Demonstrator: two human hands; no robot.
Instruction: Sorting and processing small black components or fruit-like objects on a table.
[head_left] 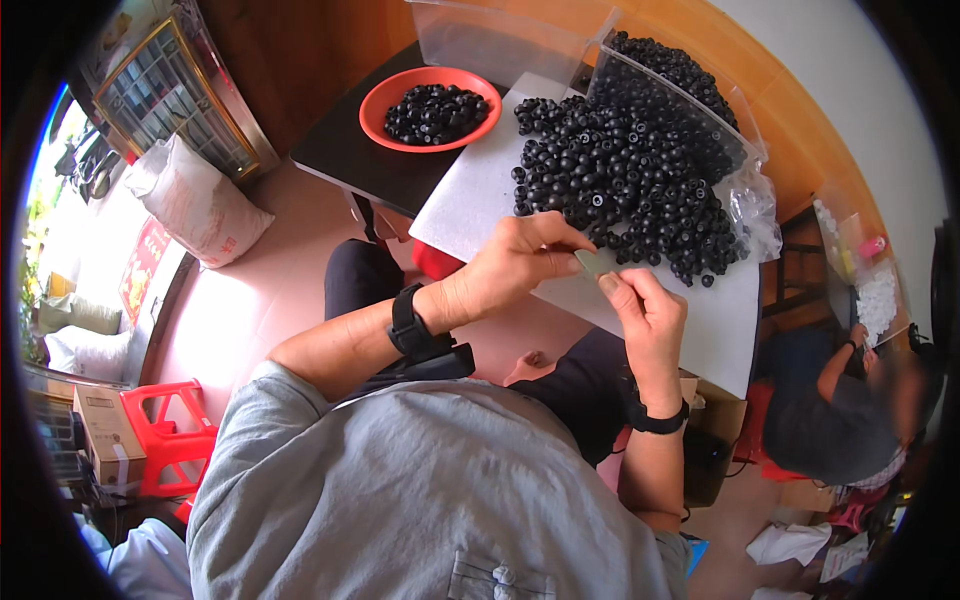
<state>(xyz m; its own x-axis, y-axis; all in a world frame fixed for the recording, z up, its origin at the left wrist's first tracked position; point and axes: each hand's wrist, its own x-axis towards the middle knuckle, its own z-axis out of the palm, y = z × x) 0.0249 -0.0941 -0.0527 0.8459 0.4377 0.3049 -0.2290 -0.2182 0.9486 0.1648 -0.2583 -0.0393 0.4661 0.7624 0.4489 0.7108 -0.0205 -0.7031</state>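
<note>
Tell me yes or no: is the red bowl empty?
No. The red bowl on the dark table holds a heap of small black rings.

A heap of small round parts (620, 190) lies on a board (470, 200) in the upper middle of the frame, spilling from a clear bag (700, 100) at the upper right. Left of the heap a bowl (375, 110) holds more parts. Both hands meet just below the heap, left hand (520, 260) beside right hand (645, 310). A stool (165, 435) stands lower left
</note>
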